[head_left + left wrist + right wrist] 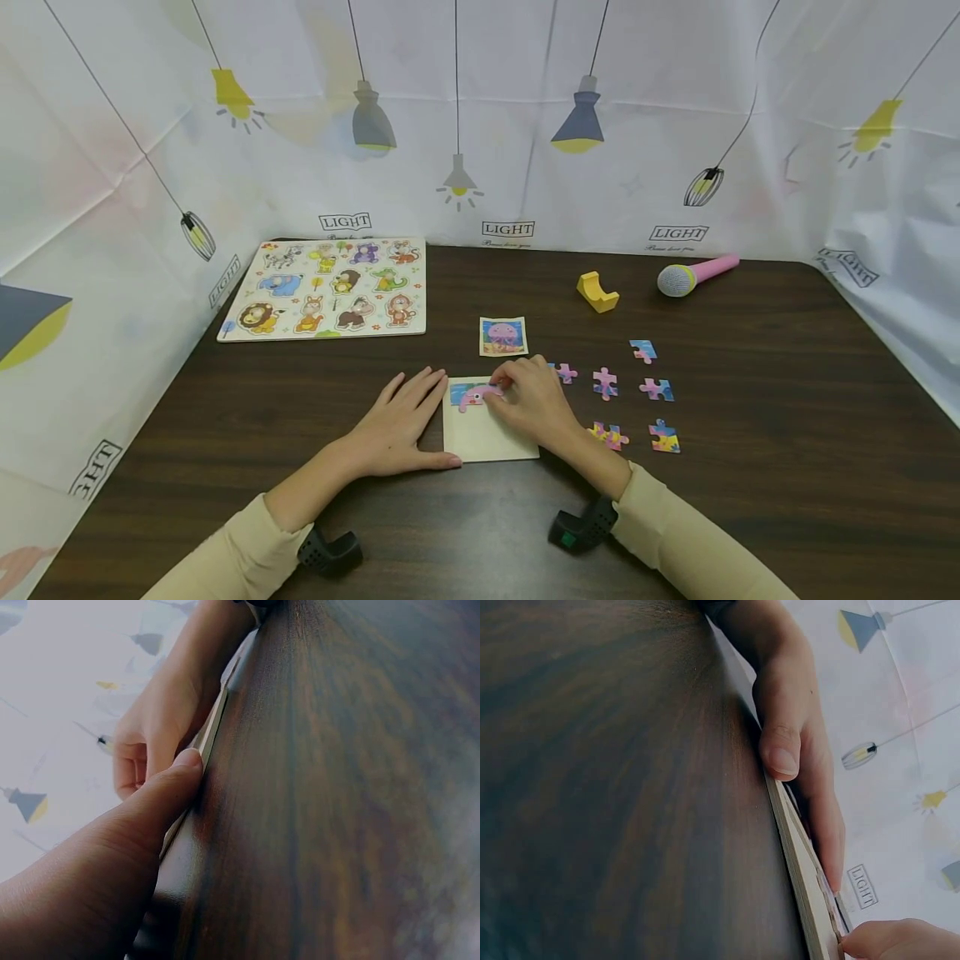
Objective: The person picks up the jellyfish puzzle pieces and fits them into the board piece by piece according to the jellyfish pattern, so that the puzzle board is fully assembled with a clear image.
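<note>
A pale square puzzle tray (489, 440) lies on the dark table, with pink-and-blue jigsaw pieces (474, 397) along its top edge. My left hand (401, 429) lies flat beside the tray, fingers straight along its left side. In the left wrist view, its thumb (180, 772) rests against the tray's near edge. Over the tray's upper right, my right hand (536, 402) has thumb and fingers bent together at a pink jigsaw piece (491, 390), partly hidden by the fingertips. The right wrist view shows its thumb (885, 941) low at the tray's surface.
Several loose jigsaw pieces (657, 389) lie right of the tray. Behind it is a small jellyfish picture card (503, 337). An animal puzzle board (322, 292) lies at the back left; a yellow curved block (597, 292) and a toy microphone (697, 275) are at the back right.
</note>
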Demonstrator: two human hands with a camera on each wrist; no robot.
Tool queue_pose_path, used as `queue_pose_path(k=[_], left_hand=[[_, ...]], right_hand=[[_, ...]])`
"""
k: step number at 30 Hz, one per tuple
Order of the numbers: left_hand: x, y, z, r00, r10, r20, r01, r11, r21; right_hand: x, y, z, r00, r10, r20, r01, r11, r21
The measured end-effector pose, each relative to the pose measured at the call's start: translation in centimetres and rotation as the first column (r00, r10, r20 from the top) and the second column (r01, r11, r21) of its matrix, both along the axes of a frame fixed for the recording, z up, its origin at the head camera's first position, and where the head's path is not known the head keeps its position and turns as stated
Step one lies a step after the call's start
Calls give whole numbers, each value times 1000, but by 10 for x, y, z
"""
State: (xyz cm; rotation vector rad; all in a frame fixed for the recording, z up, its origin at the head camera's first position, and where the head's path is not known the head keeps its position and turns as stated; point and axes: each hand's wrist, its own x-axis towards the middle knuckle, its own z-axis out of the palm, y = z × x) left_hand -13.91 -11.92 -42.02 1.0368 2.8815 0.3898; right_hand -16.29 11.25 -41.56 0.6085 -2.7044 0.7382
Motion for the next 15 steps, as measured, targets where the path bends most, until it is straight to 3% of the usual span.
queue_pose_path(k=[15], left_hand=[[0, 0, -3, 1000, 0, -15, 0, 1000, 1]], right_hand=[[-1, 0, 1, 1000, -6, 31, 6, 1000, 0]])
